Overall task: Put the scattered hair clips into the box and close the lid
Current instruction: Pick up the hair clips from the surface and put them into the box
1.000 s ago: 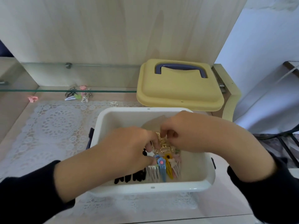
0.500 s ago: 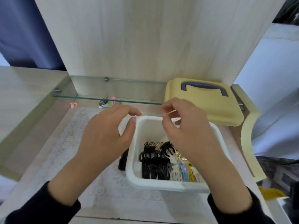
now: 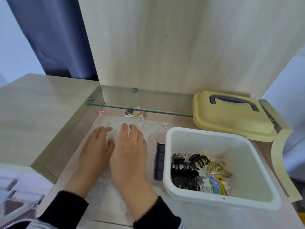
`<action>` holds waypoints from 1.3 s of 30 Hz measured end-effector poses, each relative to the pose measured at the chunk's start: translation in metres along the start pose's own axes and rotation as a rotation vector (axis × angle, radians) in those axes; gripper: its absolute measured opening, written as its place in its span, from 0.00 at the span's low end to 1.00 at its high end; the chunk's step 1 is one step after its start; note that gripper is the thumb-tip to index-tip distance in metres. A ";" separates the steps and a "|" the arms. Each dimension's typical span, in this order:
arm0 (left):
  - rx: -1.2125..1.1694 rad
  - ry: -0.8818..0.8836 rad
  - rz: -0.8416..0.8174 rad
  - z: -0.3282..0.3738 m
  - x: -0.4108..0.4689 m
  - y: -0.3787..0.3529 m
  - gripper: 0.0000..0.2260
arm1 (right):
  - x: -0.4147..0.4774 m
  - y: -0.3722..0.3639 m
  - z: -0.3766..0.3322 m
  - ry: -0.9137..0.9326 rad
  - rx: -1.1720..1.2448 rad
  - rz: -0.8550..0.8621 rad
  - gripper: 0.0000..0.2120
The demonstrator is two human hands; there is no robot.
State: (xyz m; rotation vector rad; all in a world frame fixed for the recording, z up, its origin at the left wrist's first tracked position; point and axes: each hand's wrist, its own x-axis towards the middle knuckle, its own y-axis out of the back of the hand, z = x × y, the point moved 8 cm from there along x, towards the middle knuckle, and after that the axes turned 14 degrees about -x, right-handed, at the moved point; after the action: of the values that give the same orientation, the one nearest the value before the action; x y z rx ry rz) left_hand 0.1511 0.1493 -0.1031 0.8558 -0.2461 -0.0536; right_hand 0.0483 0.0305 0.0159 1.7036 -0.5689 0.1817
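A second earlier both hands had been down in the box, settling clips. By this moment they had come out and swung left, and now lay over the lace mat [image 3: 148,128] on the table, reaching toward the far edge. The left hand [image 3: 97,151] was flat and relaxed, with nothing in it. The right hand [image 3: 130,154] was also stretched out with its fingers nearly straight. A pale streak ran along its forefinger, and I could not tell whether it was glare or something thin.

The white box [image 3: 166,146] stood at the near right with its pile of clips [image 3: 198,174] in the bottom, black ones to the left and coloured ones to the right. The yellow lid [image 3: 231,123] was off, lying just beyond the box.

I judged one drop finished and another pickup beginning. A small cluster of loose clips [image 3: 135,113] lay under the glass shelf [image 3: 165,111], with a pink one [image 3: 101,112] further left and a clear one [image 3: 165,124] near the box corner. The lid had to wait until those were in.
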 end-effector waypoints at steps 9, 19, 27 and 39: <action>0.052 0.031 0.081 0.024 0.010 0.021 0.23 | 0.034 -0.085 0.032 -0.267 -0.159 -0.136 0.32; -0.054 -0.043 0.106 0.028 0.062 0.017 0.23 | 0.047 -0.101 0.063 -0.315 -0.210 -0.111 0.33; -0.020 -0.020 0.122 0.026 0.077 0.011 0.24 | 0.044 -0.106 0.070 -0.399 -0.184 -0.171 0.36; -0.110 -0.106 0.262 0.030 0.065 0.025 0.19 | 0.044 -0.103 0.074 -0.404 -0.127 -0.164 0.36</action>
State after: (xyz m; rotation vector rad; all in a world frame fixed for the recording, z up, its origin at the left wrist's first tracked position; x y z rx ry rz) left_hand 0.2062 0.1340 -0.0532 0.7061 -0.4491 0.1310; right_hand 0.1205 -0.0409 -0.0721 1.6615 -0.7156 -0.3170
